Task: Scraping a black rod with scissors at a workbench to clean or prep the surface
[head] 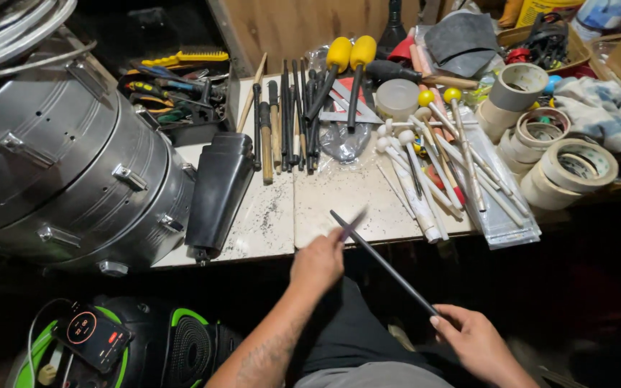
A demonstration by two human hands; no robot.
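Observation:
My right hand (476,343) grips the near end of a long thin black stick (382,262) that slants up and left over the front edge of the tiled bench (339,197). My left hand (318,262) is closed near the stick's far end, pinching a small blurred purple-grey piece (352,224) against it. Beyond lie a row of dark drumsticks (289,115), two yellow-headed mallets (350,54) and several white-tipped mallets (425,172).
A large metal drum (66,165) lies on its side at left, with a black cowbell (217,190) beside it. Rolls of tape (562,162) are stacked at right. A tool tray (174,90) sits behind. A phone (91,338) rests on a green-and-black speaker below.

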